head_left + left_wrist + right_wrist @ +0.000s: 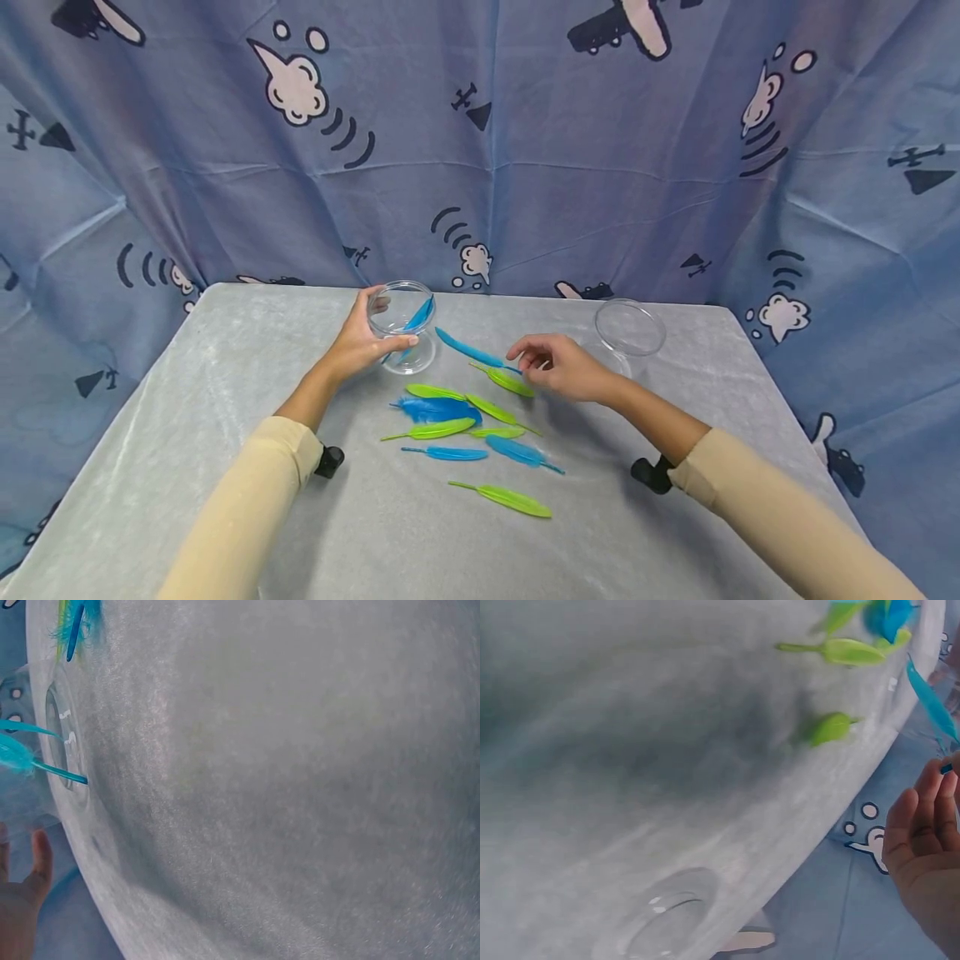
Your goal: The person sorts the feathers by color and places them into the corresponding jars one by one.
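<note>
Head view: hands [358, 340] [561, 367] hold jar [396, 315], blue feather [469, 349] before printed curtain [420, 117].

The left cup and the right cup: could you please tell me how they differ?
The left cup is gripped by the left hand; the right cup stands on the table with no hand holding it. The left cup has a blue feather inside; no feather shows in the right cup. Both are clear, with a round rim.
</note>
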A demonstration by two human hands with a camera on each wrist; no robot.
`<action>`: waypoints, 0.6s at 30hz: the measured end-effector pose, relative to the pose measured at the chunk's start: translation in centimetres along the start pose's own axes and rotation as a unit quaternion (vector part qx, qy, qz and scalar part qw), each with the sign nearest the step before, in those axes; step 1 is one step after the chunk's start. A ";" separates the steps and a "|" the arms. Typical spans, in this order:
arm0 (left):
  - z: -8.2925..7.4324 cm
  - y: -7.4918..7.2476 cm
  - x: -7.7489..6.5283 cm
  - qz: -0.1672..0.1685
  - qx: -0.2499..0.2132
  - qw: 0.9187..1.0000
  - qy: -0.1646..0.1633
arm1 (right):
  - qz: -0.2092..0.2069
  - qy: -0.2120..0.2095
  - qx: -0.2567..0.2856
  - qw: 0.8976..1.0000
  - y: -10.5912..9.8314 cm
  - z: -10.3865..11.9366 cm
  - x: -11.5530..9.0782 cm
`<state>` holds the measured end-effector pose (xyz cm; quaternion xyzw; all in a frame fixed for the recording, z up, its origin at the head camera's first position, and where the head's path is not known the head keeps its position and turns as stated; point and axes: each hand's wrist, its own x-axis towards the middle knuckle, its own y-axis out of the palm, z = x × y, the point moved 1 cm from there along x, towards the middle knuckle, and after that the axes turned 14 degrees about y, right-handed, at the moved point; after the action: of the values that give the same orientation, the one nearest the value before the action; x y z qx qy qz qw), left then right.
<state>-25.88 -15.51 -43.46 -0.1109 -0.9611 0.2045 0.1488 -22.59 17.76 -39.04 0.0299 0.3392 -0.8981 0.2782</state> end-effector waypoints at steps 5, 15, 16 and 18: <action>0.0 0.1 0.0 -0.001 0.000 1.000 -0.001 | -0.014 -0.001 0.003 1.000 -0.2 1.0 0.8; 0.0 0.1 0.0 0.000 0.003 1.000 -0.003 | -0.038 0.018 0.007 0.999 -0.9 2.8 1.7; 0.0 0.1 0.0 0.000 0.003 1.000 -0.003 | -0.038 0.020 0.006 0.999 -1.1 3.0 1.8; 0.0 0.0 0.0 -0.001 0.003 1.000 -0.003 | -0.040 0.020 0.002 0.999 -1.3 3.5 2.0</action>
<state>-25.88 -15.47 -43.50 -0.1091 -0.9611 0.2071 0.1466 -24.49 15.44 -36.06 0.0347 0.3435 -0.9086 0.2352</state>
